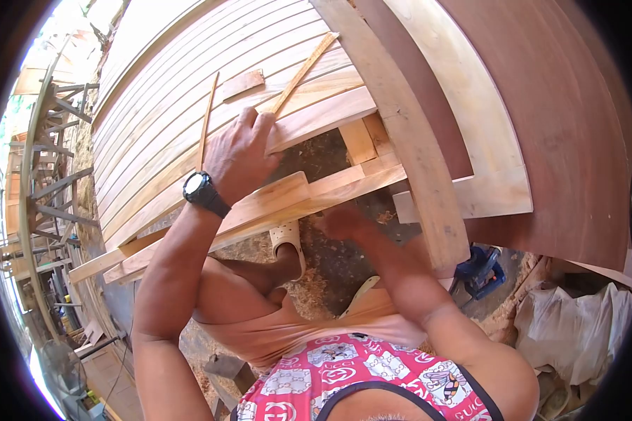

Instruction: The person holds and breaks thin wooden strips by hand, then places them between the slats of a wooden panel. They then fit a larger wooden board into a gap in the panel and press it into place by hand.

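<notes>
My left hand (240, 151), with a black watch (202, 191) on its wrist, is on the front edge of a slatted wooden panel. Its fingers curl over the outermost wooden slat (323, 125). A thin wooden strip (208, 112) lies by the wrist, and a longer strip (305, 70) runs up from near the fingertips. Between them rests a small flat wood piece (243, 84). My right hand (336, 223) is low beside the underside of the front wooden rail (330, 188); its fingers are in shadow and hard to make out.
A wide plank (400, 105) crosses the panel's right end, beside a pale curved frame (495, 140) and a brown board (555, 126). A blue tool (481, 272) lies on the floor near a whitish sack (576, 330). Wood shavings (323, 277) surround my feet.
</notes>
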The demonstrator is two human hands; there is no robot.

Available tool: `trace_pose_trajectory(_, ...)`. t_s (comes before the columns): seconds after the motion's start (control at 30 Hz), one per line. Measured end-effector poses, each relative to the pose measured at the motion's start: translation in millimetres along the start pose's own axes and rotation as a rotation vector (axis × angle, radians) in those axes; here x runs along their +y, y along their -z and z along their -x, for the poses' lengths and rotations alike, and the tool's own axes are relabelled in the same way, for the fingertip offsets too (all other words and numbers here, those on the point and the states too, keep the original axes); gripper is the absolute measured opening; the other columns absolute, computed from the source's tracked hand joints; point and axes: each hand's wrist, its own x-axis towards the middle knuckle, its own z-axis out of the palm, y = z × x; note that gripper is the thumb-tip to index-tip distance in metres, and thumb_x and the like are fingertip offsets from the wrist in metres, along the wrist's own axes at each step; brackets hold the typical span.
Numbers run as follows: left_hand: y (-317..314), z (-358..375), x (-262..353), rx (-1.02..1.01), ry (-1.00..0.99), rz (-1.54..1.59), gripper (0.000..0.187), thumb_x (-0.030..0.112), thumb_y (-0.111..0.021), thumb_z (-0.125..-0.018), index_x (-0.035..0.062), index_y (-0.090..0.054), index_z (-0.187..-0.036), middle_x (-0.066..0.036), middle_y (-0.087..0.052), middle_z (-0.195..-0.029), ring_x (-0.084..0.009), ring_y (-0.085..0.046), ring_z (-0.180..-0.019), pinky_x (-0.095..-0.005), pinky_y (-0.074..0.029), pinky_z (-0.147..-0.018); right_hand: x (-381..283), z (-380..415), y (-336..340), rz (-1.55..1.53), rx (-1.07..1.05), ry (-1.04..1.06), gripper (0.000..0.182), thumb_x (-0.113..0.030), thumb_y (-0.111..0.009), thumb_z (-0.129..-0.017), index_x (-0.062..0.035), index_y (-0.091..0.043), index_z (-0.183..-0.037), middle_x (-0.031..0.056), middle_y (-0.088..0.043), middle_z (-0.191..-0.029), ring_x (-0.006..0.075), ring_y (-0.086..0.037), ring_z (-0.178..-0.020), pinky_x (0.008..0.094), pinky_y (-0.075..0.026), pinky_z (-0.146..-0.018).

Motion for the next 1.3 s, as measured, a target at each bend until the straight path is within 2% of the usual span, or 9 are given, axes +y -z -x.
trace_pose_trajectory(0.23, 1.1, 10.2, -11.0, -0.036, 0.008, 0.014, 0.046, 0.015, -0.076, -0.071, 0.0095, -0.054, -0.111, -0.013, -0.057, -0.102, -0.0363, -0.063, -0.088, -0.0464, -0.051, -0.074, 2.0, 16.9, -7.8, -0.091, 0.261, -0.030, 0.065, -0.054, -0.043, -0.097, -0.0042, -0.050, -0.138, 0.0224, -0.056, -0.134, 0.0372, -0.054, -0.124, 0.0464, -0.041, -0.105)
trace_pose_trajectory(0.3, 8.0, 15.0, -12.7, -0.048, 0.025, 0.006, 0.045, 0.013, -0.076, -0.071, 0.0100, -0.054, -0.111, -0.013, -0.057, -0.102, -0.0358, -0.063, -0.089, -0.0462, -0.051, -0.074, 0.1, 24.5, -3.5, -0.086, 0.433, 0.053, 0.032, -0.027, -0.055, -0.088, -0.0009, -0.068, -0.101, 0.0212, -0.068, -0.107, 0.0362, -0.065, -0.099, 0.0476, -0.052, -0.087)
trace_pose_trajectory(0.63, 8.5, 23.8, -20.7, -0.006, 0.018, -0.033, 0.044, 0.014, -0.075, -0.072, 0.0100, -0.055, -0.111, -0.012, -0.056, -0.100, -0.0357, -0.063, -0.087, -0.0458, -0.051, -0.073, 0.5, 14.7, -11.9, -0.150, 0.410, -0.009, 0.032, -0.029, -0.054, -0.088, -0.0032, -0.068, -0.100, 0.0200, -0.069, -0.100, 0.0361, -0.067, -0.095, 0.0479, -0.052, -0.085)
trace_pose_trajectory(0.8, 19.6, 23.9, 2.1, 0.056, -0.042, -0.033, 0.044, 0.010, -0.077, -0.073, 0.0086, -0.059, -0.113, -0.011, -0.058, -0.107, -0.0301, -0.061, -0.084, -0.0411, -0.050, -0.073, 5.4, 12.3, -22.6, -0.155, 0.645, 0.074, 0.025, -0.027, -0.058, -0.085, -0.0056, -0.068, -0.092, 0.0157, -0.070, -0.095, 0.0337, -0.067, -0.090, 0.0456, -0.054, -0.080)
trace_pose_trajectory(0.87, 32.8, 19.0, 33.0, 0.109, 0.047, 0.267, 0.034, 0.009, -0.074, -0.079, 0.0075, -0.062, -0.110, -0.008, -0.060, -0.097, -0.0174, -0.057, -0.072, -0.0315, -0.048, -0.065, 3.7, 14.2, -21.1, -0.129, 0.653, 0.085, 0.024, -0.028, -0.059, -0.085, -0.0062, -0.067, -0.091, 0.0157, -0.069, -0.093, 0.0342, -0.067, -0.089, 0.0454, -0.054, -0.079)
trace_pose_trajectory(0.97, 41.2, 2.6, 76.7, -0.281, 0.561, 1.290, 0.018, 0.010, -0.058, -0.095, 0.0031, -0.065, -0.110, 0.002, -0.058, -0.072, -0.0041, -0.047, -0.062, -0.0227, -0.042, -0.054, -3.4, 30.0, 1.3, -0.150, 0.502, 0.066, 0.023, -0.027, -0.059, -0.083, -0.0068, -0.067, -0.091, 0.0167, -0.068, -0.090, 0.0357, -0.067, -0.086, 0.0458, -0.054, -0.078)
trace_pose_trajectory(1.1, -18.6, -18.4, 84.4, -0.179, 0.567, 1.248, 0.022, 0.009, -0.050, -0.097, 0.0004, -0.066, -0.109, 0.000, -0.061, -0.081, -0.0069, -0.051, -0.065, -0.0243, -0.046, -0.057, -3.0, 12.2, 1.2, -0.172, 0.195, -0.055, 0.040, -0.040, -0.050, -0.096, -0.0060, -0.070, -0.103, 0.0193, -0.068, -0.107, 0.0340, -0.066, -0.099, 0.0457, -0.051, -0.087)
trace_pose_trajectory(1.23, -35.4, -27.3, 93.0, -0.137, 0.457, 0.996, 0.028, 0.001, -0.044, -0.094, -0.0022, -0.067, -0.109, -0.005, -0.062, -0.089, -0.0129, -0.057, -0.073, -0.0266, -0.051, -0.063, 12.9, -13.4, -43.6, -0.116, 0.490, 0.089, 0.035, -0.036, -0.051, -0.095, -0.0070, -0.070, -0.104, 0.0211, -0.068, -0.103, 0.0352, -0.066, -0.097, 0.0457, -0.052, -0.085)
trace_pose_trajectory(1.3, -20.8, -34.2, 101.4, -0.209, 0.721, 1.036, 0.025, 0.001, -0.048, -0.093, -0.0024, -0.067, -0.108, -0.003, -0.060, -0.085, -0.0110, -0.058, -0.071, -0.0292, -0.051, -0.058, 9.6, -9.3, -34.7, -0.053, 0.430, 0.095, 0.035, -0.034, -0.053, -0.093, -0.0072, -0.068, -0.110, 0.0213, -0.068, -0.104, 0.0372, -0.065, -0.098, 0.0470, -0.051, -0.087)
